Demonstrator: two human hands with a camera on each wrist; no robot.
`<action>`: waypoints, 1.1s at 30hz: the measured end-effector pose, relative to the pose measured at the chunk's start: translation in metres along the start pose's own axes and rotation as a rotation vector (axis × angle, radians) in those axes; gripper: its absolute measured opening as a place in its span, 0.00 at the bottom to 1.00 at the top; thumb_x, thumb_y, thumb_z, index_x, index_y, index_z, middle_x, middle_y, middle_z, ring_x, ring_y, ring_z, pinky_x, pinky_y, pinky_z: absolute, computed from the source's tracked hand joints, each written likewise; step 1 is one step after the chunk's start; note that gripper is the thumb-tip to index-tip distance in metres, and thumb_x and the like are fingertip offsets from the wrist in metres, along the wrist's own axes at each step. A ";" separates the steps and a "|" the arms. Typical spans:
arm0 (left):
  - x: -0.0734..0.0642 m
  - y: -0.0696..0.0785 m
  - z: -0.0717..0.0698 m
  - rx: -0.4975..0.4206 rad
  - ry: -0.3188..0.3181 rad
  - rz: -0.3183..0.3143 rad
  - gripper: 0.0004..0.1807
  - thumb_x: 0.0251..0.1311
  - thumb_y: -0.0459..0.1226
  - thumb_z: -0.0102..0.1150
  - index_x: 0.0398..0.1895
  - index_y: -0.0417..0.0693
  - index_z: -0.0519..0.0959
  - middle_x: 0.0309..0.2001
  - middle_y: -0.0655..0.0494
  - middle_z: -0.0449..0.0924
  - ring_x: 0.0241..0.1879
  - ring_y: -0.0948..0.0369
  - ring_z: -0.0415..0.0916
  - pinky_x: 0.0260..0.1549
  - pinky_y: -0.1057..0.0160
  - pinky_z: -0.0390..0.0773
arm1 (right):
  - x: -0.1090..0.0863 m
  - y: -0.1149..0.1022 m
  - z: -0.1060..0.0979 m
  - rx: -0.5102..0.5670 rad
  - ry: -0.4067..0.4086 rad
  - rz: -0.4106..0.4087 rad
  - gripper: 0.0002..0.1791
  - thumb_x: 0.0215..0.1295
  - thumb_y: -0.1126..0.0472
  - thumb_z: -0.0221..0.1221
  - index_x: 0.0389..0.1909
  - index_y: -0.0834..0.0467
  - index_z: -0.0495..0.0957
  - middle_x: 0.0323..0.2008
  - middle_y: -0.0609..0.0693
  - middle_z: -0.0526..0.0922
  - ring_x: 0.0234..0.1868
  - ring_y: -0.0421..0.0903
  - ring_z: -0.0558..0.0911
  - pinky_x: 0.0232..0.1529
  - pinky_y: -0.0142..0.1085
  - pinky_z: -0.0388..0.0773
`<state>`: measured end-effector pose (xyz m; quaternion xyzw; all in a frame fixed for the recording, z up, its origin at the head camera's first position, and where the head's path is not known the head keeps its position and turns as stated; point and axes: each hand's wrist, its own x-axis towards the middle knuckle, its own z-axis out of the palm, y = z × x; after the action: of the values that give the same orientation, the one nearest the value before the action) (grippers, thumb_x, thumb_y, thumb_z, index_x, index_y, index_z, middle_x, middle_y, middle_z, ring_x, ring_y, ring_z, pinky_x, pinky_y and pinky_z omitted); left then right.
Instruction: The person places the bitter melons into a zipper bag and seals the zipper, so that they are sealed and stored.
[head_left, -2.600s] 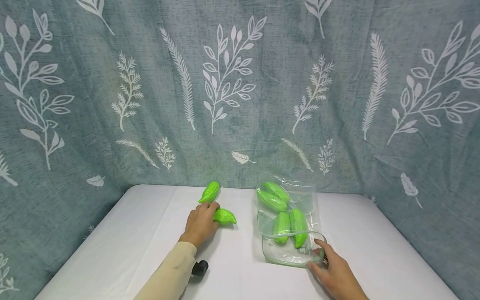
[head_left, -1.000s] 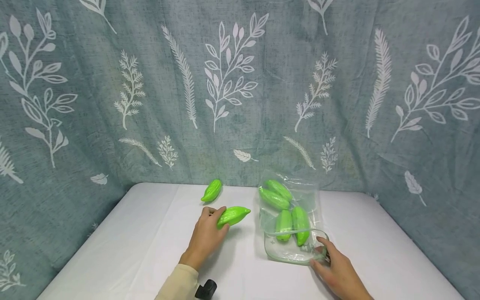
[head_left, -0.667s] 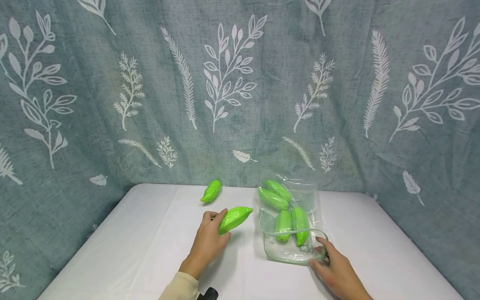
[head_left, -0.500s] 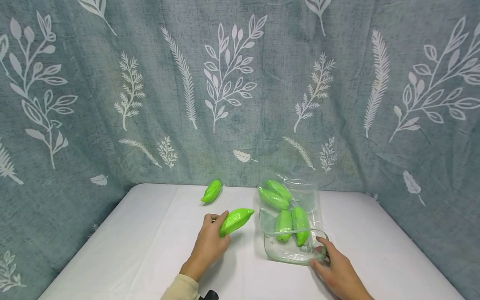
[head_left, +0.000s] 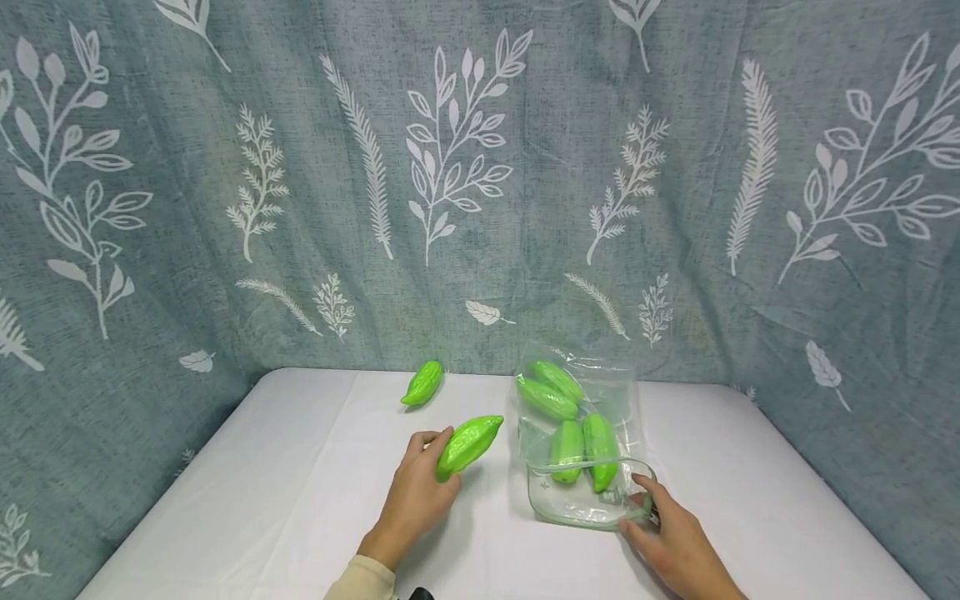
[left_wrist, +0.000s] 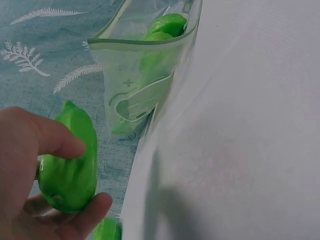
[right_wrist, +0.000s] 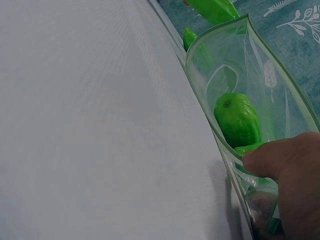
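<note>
My left hand (head_left: 422, 492) holds a bright green bitter melon (head_left: 470, 446) just left of the bag, its pointed tip turned up and right. In the left wrist view the thumb lies across this melon (left_wrist: 70, 180) and the fingers sit under its blunt end. A clear zip bag (head_left: 551, 502) lies with its mouth towards me, spread wide. Inside are several bitter melons (head_left: 567, 450). My right hand (head_left: 678, 537) grips the right edge of the bag's mouth. Seen from the right wrist, the thumb presses on the green rim (right_wrist: 192, 55), with a blunt melon end (right_wrist: 237, 120) inside.
Another bitter melon (head_left: 423, 383) lies near the back edge of the white table (head_left: 300, 475), beyond the left hand. A blue-green curtain (head_left: 480, 183) with a white leaf print hangs behind the table and along both sides.
The left hand has picked the melon up off the table and carried it right, towards the bag. Over the last half second it has shifted only slightly. The right hand stays at the bag's edge.
</note>
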<state>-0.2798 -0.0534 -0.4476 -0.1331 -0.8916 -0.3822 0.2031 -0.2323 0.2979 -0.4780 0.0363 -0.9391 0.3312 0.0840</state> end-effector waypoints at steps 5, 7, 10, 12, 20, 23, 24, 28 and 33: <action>0.001 -0.004 0.004 -0.083 -0.030 -0.010 0.34 0.53 0.33 0.68 0.67 0.38 0.73 0.55 0.46 0.76 0.51 0.54 0.76 0.49 0.52 0.77 | 0.000 0.000 0.001 0.007 0.000 0.005 0.39 0.63 0.56 0.67 0.71 0.61 0.61 0.54 0.59 0.81 0.59 0.60 0.78 0.58 0.56 0.74; 0.002 -0.005 0.006 -0.125 -0.046 -0.024 0.34 0.54 0.35 0.68 0.67 0.39 0.73 0.54 0.48 0.77 0.49 0.57 0.76 0.48 0.54 0.76 | 0.000 0.000 0.001 0.010 -0.001 0.006 0.39 0.63 0.56 0.67 0.71 0.61 0.61 0.54 0.59 0.81 0.59 0.60 0.78 0.58 0.56 0.74; 0.001 -0.003 0.006 -0.175 -0.078 -0.040 0.33 0.56 0.38 0.69 0.66 0.38 0.74 0.51 0.50 0.79 0.45 0.60 0.75 0.46 0.55 0.76 | -0.001 0.000 0.001 0.013 -0.002 0.007 0.39 0.64 0.56 0.67 0.71 0.61 0.61 0.54 0.59 0.81 0.59 0.61 0.77 0.57 0.56 0.74; 0.000 -0.001 0.006 -0.200 -0.096 -0.042 0.33 0.56 0.39 0.69 0.66 0.39 0.74 0.50 0.52 0.79 0.45 0.61 0.75 0.46 0.56 0.76 | -0.001 -0.001 0.001 0.015 -0.002 0.007 0.39 0.64 0.56 0.67 0.71 0.61 0.61 0.54 0.59 0.81 0.59 0.61 0.77 0.58 0.56 0.74; -0.003 0.006 0.005 -0.278 -0.159 -0.052 0.31 0.60 0.41 0.68 0.67 0.44 0.74 0.50 0.54 0.79 0.44 0.61 0.74 0.43 0.58 0.78 | -0.002 -0.002 0.001 0.011 -0.004 0.006 0.39 0.64 0.56 0.67 0.71 0.61 0.61 0.55 0.60 0.80 0.60 0.62 0.77 0.58 0.57 0.74; -0.003 0.007 0.007 -0.306 -0.196 -0.042 0.31 0.62 0.42 0.67 0.68 0.49 0.73 0.51 0.55 0.78 0.46 0.61 0.74 0.42 0.61 0.78 | -0.001 -0.002 0.000 0.005 -0.005 -0.001 0.39 0.64 0.55 0.67 0.71 0.62 0.61 0.54 0.60 0.81 0.59 0.62 0.77 0.57 0.57 0.74; -0.003 0.008 0.007 -0.315 -0.207 -0.040 0.30 0.62 0.43 0.66 0.69 0.51 0.73 0.52 0.55 0.78 0.47 0.61 0.74 0.42 0.62 0.78 | -0.001 -0.002 0.000 0.002 -0.005 -0.001 0.39 0.64 0.55 0.67 0.71 0.62 0.62 0.54 0.60 0.81 0.59 0.61 0.77 0.57 0.57 0.74; -0.005 0.010 0.008 -0.367 -0.216 0.000 0.30 0.63 0.42 0.65 0.70 0.56 0.73 0.52 0.55 0.78 0.46 0.60 0.74 0.40 0.64 0.80 | -0.001 -0.002 -0.001 -0.007 -0.004 -0.011 0.39 0.64 0.54 0.67 0.71 0.62 0.62 0.54 0.59 0.81 0.58 0.61 0.78 0.56 0.56 0.75; -0.006 0.015 0.009 -0.435 -0.237 0.006 0.29 0.64 0.42 0.64 0.69 0.59 0.73 0.54 0.53 0.78 0.45 0.59 0.76 0.40 0.65 0.80 | -0.001 -0.002 -0.001 -0.007 0.000 -0.006 0.39 0.63 0.55 0.67 0.71 0.62 0.61 0.53 0.60 0.81 0.58 0.62 0.78 0.56 0.57 0.75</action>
<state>-0.2709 -0.0372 -0.4471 -0.2201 -0.8057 -0.5461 0.0645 -0.2310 0.2969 -0.4760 0.0390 -0.9402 0.3276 0.0849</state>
